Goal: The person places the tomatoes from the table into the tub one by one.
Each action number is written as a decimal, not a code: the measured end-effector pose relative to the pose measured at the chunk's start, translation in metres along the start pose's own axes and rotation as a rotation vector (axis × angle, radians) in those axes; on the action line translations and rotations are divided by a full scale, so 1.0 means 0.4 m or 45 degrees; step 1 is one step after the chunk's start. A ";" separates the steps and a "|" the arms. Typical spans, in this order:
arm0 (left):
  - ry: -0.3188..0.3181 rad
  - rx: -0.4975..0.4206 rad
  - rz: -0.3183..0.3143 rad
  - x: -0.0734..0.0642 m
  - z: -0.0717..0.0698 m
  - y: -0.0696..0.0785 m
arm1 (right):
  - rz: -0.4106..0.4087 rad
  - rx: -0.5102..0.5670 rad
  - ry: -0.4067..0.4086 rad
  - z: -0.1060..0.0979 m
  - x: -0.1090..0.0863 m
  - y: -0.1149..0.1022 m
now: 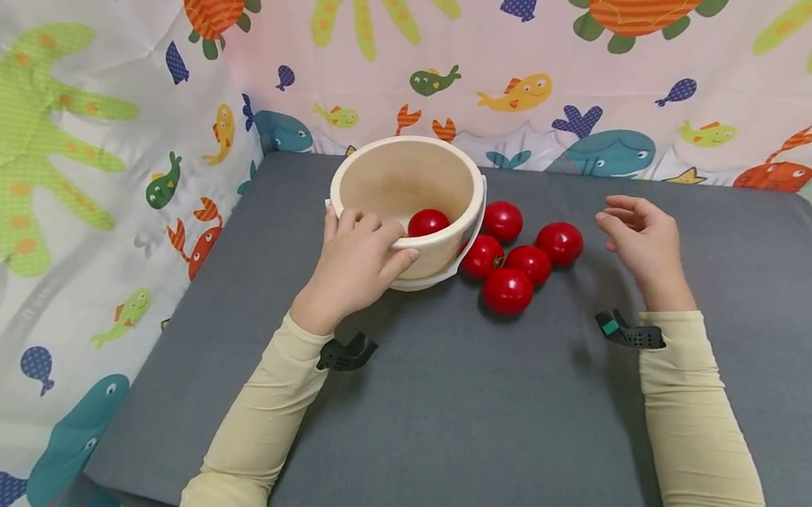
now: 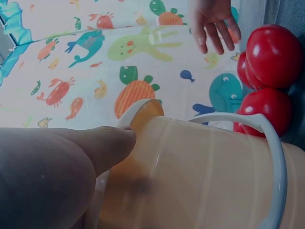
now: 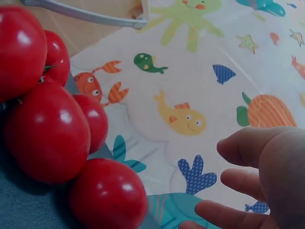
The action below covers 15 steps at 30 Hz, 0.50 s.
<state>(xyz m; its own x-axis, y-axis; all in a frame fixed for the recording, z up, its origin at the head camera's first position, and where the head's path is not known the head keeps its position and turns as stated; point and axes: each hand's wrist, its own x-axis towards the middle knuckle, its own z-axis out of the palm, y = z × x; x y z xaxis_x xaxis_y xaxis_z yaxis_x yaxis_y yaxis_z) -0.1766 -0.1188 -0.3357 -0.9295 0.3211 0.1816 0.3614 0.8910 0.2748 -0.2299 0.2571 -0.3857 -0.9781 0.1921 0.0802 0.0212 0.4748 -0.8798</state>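
A cream bucket (image 1: 442, 250) with a white handle (image 1: 479, 220) stands toward the back of the table, tilted slightly. My left hand (image 1: 356, 261) grips its near rim, fingers over the edge and thumb outside, as the thumb (image 2: 112, 145) in the left wrist view also shows. Inside the bucket lies one red tomato (image 1: 428, 223). Several more tomatoes (image 1: 507, 291) sit clustered against the bucket's right side; one tomato (image 1: 560, 244) is the farthest right. To the right of them, my right hand (image 1: 642, 242) hovers with loosely bent fingers (image 3: 243, 183), holding nothing.
A dark grey cloth (image 1: 478, 421) covers the table. Behind and to the left hangs a curtain (image 1: 385, 82) printed with sea animals. Each wrist carries a black strap mount (image 1: 631, 331).
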 end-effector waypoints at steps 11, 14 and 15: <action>0.011 -0.007 0.007 0.002 -0.005 0.003 | 0.026 -0.021 -0.033 0.010 0.009 0.032; 0.010 -0.006 0.007 0.002 -0.005 0.004 | 0.033 -0.057 -0.058 0.017 0.015 0.044; 0.009 -0.005 0.005 0.002 -0.004 0.004 | 0.036 -0.064 -0.068 0.020 0.016 0.048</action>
<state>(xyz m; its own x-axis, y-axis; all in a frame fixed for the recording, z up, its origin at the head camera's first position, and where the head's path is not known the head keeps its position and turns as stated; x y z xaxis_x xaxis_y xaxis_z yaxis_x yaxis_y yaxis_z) -0.1766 -0.1177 -0.3335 -0.9276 0.3222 0.1891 0.3652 0.8886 0.2774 -0.2375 0.2607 -0.4058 -0.9866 0.1606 0.0293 0.0580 0.5128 -0.8566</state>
